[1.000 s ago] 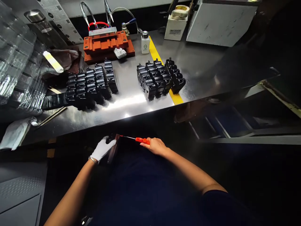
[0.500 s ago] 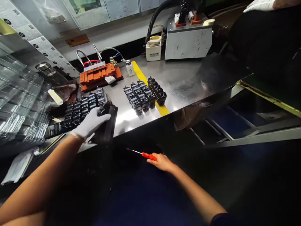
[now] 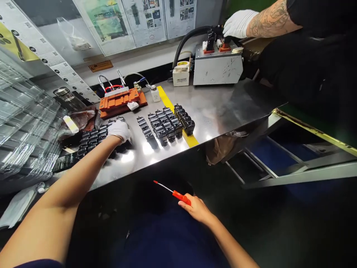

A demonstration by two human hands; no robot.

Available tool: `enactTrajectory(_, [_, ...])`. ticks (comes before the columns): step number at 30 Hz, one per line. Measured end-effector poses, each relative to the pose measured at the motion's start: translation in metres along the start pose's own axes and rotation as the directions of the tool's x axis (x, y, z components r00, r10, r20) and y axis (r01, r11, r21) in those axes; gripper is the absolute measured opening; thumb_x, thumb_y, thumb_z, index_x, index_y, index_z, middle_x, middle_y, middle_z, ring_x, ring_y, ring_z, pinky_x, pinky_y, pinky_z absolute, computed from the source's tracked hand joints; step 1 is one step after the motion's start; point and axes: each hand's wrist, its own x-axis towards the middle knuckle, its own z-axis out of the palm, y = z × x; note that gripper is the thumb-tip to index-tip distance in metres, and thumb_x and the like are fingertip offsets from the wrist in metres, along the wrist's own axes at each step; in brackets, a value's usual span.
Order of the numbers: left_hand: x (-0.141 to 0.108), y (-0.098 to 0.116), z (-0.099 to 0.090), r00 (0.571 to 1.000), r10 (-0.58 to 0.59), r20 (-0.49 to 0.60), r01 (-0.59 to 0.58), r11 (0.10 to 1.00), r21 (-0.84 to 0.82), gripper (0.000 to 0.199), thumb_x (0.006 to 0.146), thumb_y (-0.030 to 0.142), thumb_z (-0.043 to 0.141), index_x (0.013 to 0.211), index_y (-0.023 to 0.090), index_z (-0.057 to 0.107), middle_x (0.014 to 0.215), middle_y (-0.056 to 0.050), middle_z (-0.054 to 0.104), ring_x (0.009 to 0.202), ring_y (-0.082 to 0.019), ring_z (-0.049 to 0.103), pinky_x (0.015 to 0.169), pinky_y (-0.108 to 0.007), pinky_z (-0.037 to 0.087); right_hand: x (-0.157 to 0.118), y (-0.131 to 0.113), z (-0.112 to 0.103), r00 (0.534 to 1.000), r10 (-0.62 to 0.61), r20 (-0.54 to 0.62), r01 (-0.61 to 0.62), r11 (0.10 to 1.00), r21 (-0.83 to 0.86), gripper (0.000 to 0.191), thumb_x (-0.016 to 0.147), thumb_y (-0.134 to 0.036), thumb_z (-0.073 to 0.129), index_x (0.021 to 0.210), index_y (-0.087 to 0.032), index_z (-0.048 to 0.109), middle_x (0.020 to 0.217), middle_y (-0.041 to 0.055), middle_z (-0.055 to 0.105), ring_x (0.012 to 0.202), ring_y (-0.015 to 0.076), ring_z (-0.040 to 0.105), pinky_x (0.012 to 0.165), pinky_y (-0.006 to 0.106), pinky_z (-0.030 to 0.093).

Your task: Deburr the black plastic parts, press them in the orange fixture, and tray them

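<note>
My left hand (image 3: 119,131), in a white glove, lies over the right end of a cluster of black ribbed plastic parts (image 3: 93,137) on the metal bench. Its fingers curl around a black part there, mostly hidden under the glove. My bare right hand (image 3: 197,208) grips a screwdriver (image 3: 181,198) with a red handle, thin shaft and red tip, held below the bench edge and pointing up-left. Right of my left hand stands a single black part (image 3: 145,128). Close by it are several more black parts (image 3: 165,124) in a group, and another black part (image 3: 184,120) on the yellow tape.
An orange fixture (image 3: 122,101) with hoses stands behind the parts, beside a small white bottle (image 3: 155,93). Stacked clear trays (image 3: 25,123) fill the left side. At the back right, a co-worker's gloved hand (image 3: 240,24) is over a grey machine (image 3: 217,70).
The black part that my left hand carried now stands left of the group on the bench. My left hand has moved back to the cluster. The co-worker's hand has come to the grey machine.
</note>
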Motion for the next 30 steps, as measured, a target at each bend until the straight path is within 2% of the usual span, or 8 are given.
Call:
enactTrajectory(4, [-0.053,-0.002,0.010,0.996,0.079,0.048,-0.076,0.995,-0.061,0.043,0.074,0.047,0.059,0.095,0.011,0.066,0.108,-0.024,0.066,0.098,-0.041,0.064,0.084,-0.047,0.049,0.005,-0.006,-0.006,0.998,-0.062,0.001,0.062,0.998,-0.003,0.048,0.087,-0.067,0.041,0.090,-0.023,0.058,0.072,0.0004,0.063,0.067,0.0181,0.059,0.061,0.024,0.034])
enactTrajectory(7, [-0.098,-0.020,0.026,0.997,-0.065,0.043,0.074,0.957,-0.280,0.069,0.068,0.050,0.065,0.125,0.014,0.053,0.122,-0.020,0.061,0.102,-0.036,0.065,0.087,-0.042,0.050,0.003,-0.013,-0.015,0.984,-0.178,0.003,0.177,0.983,0.044,0.050,0.086,-0.069,0.040,0.095,-0.023,0.060,0.072,-0.0002,0.063,0.065,0.0167,0.057,0.062,0.025,0.037])
enactTrajectory(10, [-0.146,-0.054,0.051,0.979,-0.110,0.174,0.185,0.836,-0.517,0.084,0.068,0.044,0.067,0.142,0.018,0.035,0.125,-0.014,0.062,0.110,-0.032,0.063,0.095,-0.040,0.048,-0.004,-0.024,-0.025,0.970,-0.235,-0.057,0.239,0.969,0.067,0.054,0.086,-0.070,0.037,0.097,-0.023,0.061,0.074,0.0010,0.064,0.066,0.0172,0.058,0.064,0.025,0.040])
enactTrajectory(14, [-0.214,-0.101,0.094,0.910,0.128,0.394,0.236,0.621,-0.748,0.073,0.064,0.048,0.072,0.129,0.023,0.053,0.126,-0.008,0.064,0.118,-0.031,0.058,0.099,-0.038,0.048,-0.008,-0.045,-0.032,0.981,-0.115,-0.158,0.118,0.993,0.008,0.054,0.087,-0.071,0.035,0.095,-0.024,0.061,0.070,0.0013,0.065,0.068,0.0204,0.063,0.065,0.027,0.042])
enactTrajectory(17, [-0.251,-0.125,0.137,0.833,0.147,0.534,0.430,0.435,-0.791,0.072,0.061,0.051,0.076,0.124,0.022,0.058,0.130,-0.009,0.062,0.121,-0.032,0.056,0.101,-0.040,0.048,-0.007,-0.058,-0.035,0.982,-0.059,-0.181,0.043,0.995,-0.088,0.052,0.089,-0.069,0.032,0.094,-0.027,0.061,0.070,0.0007,0.066,0.070,0.0213,0.065,0.065,0.027,0.043])
enactTrajectory(23, [-0.263,-0.142,0.215,0.635,0.010,0.773,0.767,-0.131,-0.628,0.046,0.070,0.051,0.068,0.101,0.017,0.066,0.108,-0.013,0.072,0.106,-0.030,0.066,0.087,-0.039,0.057,-0.001,-0.074,-0.020,0.985,-0.104,0.137,0.146,0.929,-0.339,0.051,0.087,-0.071,0.037,0.091,-0.025,0.060,0.069,-0.0003,0.064,0.068,0.0199,0.064,0.062,0.026,0.037])
enactTrajectory(27, [-0.251,-0.147,0.246,0.559,-0.023,0.829,0.800,-0.248,-0.546,0.030,0.075,0.042,0.066,0.093,0.019,0.068,0.105,-0.010,0.074,0.099,-0.025,0.069,0.082,-0.031,0.059,0.014,-0.081,0.010,0.899,-0.115,0.422,0.294,0.873,-0.389,0.056,0.083,-0.075,0.040,0.085,-0.023,0.060,0.072,0.0020,0.065,0.070,0.0207,0.064,0.060,0.026,0.035])
enactTrajectory(30, [-0.244,-0.151,0.254,0.543,-0.017,0.840,0.795,-0.311,-0.520,0.028,0.071,0.039,0.072,0.092,0.019,0.070,0.094,-0.008,0.076,0.087,-0.024,0.071,0.075,-0.031,0.060,0.024,-0.089,0.027,0.937,-0.039,0.346,0.199,0.874,-0.442,0.057,0.087,-0.073,0.035,0.091,-0.022,0.061,0.076,0.0034,0.067,0.075,0.0212,0.065,0.062,0.026,0.037])
